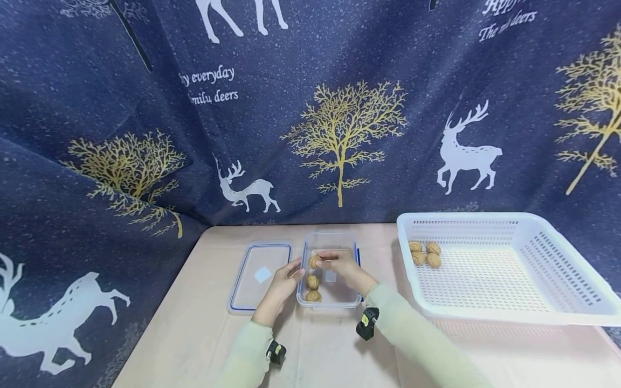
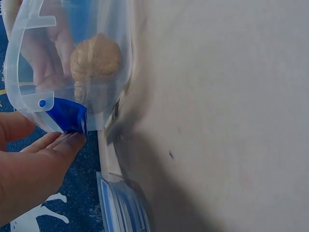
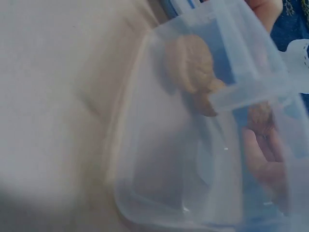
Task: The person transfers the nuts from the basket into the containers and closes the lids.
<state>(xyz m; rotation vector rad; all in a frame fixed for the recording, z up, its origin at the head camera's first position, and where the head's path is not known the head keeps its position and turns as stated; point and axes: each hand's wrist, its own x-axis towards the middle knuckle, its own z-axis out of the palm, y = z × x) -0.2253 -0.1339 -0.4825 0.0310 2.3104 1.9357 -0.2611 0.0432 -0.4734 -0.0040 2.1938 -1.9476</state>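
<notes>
A clear plastic food container (image 1: 335, 305) with blue latches stands on the table, with two walnuts (image 1: 312, 282) in a row along its left side. Inside it, near the far left, my right hand (image 1: 343, 266) pinches another walnut (image 1: 315, 262) between thumb and fingers. My left hand (image 1: 282, 284) is at the container's left wall, fingers fairly straight. In the left wrist view its fingertips (image 2: 72, 140) touch the blue latch (image 2: 67, 116) from outside. Through the plastic, the right wrist view shows the right hand (image 3: 268, 169) with its walnut (image 3: 259, 117).
The container's clear lid (image 1: 249, 280), edged in blue, lies flat to the left. A large white perforated basket (image 1: 490, 280) stands at the right, with several walnuts (image 1: 425, 254) in its far left corner. A dark blue deer-patterned cloth (image 1: 301, 134) hangs behind the table.
</notes>
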